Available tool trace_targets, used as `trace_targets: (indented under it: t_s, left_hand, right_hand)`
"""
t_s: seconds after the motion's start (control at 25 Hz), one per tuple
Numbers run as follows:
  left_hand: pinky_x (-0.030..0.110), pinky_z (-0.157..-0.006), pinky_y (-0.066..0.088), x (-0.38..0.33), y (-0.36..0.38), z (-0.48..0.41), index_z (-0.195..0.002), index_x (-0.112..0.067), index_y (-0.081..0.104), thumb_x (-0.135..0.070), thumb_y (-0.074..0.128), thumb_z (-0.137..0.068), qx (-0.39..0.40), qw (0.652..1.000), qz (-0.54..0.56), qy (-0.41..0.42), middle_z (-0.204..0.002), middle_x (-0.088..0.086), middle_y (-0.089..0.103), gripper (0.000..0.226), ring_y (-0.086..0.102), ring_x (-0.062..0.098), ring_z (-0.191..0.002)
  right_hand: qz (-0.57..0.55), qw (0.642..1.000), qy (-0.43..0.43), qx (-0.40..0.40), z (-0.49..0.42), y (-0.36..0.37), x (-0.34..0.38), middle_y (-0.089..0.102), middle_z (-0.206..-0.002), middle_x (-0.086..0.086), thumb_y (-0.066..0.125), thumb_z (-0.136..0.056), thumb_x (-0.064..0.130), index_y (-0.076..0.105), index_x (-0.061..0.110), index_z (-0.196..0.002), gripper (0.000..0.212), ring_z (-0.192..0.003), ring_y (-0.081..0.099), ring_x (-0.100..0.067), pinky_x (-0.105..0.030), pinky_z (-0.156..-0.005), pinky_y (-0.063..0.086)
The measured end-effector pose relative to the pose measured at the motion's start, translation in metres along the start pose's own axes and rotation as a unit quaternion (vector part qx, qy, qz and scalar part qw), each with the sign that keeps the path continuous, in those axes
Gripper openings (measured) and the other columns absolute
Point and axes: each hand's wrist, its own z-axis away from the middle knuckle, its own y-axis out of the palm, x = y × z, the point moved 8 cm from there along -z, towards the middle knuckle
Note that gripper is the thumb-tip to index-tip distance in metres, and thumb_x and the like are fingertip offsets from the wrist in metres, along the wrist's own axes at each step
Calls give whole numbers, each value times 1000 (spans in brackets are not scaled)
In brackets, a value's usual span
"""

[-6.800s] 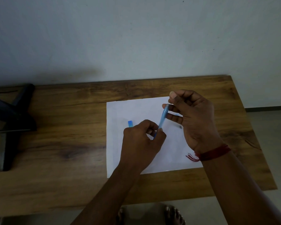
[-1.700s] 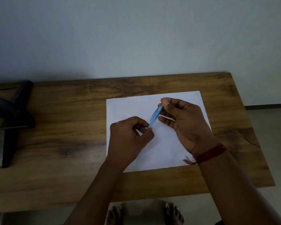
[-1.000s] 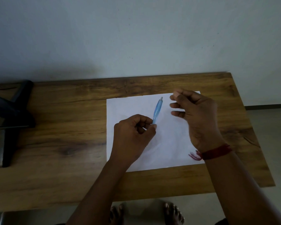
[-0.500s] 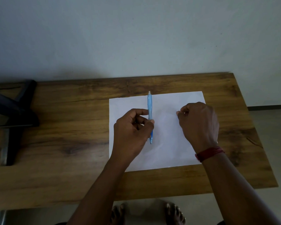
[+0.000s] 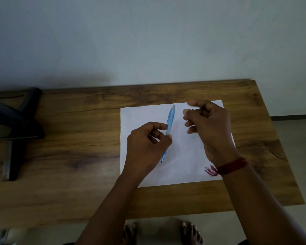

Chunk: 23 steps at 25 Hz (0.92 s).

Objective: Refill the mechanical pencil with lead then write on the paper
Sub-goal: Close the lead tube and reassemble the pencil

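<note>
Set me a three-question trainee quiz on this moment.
1. Which of the hands grips the mechanical pencil? A) left B) right C) both
2. True or false: the paper hangs over the edge of the table.
3. Fill in: the red thread band sits on the ___ wrist.
Key: 1 A, the left hand; 2 false, the paper lies wholly on the table; 3 right.

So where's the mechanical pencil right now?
Head view: the mechanical pencil is held in the left hand over the middle of the paper, tip toward the person, right hand close beside it.
</note>
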Motion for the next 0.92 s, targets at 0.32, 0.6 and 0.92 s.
trace_targets:
  t_s: [0.32, 0.6, 0.92]
  left_hand:
    - [20, -66, 56, 1, 2, 0, -90, -35, 67, -25, 77, -80, 17, 999, -42, 23, -71, -22, 63, 18, 62, 4, -69]
    - [16, -63, 50, -2, 2, 0, -90, -35, 66, -22, 77, -79, 20, 997, -59, 36, -71, -19, 64, 19, 61, 5, -65]
    - [16, -62, 49, -1, 3, -1, -90, -33, 67, -21, 77, -79, 15, 997, -64, 40, -70, -20, 64, 19, 60, 0, -66]
  right_hand:
    - [-199, 975, 66, 68, 1, 12, -8, 77, -92, -7, 65, -91, 10, 72, 11, -103, 14, -87, 74, -20, -28, -68, 59]
    - [-172, 981, 54, 70, 1, 12, -7, 77, -90, -5, 66, -90, 9, 74, 16, -97, 13, -87, 74, -20, -26, -66, 58]
    - [-172, 980, 59, 74, 0, 11, -8, 77, -89, -6, 67, -89, 10, 75, 17, -94, 11, -84, 74, -20, -27, -65, 59]
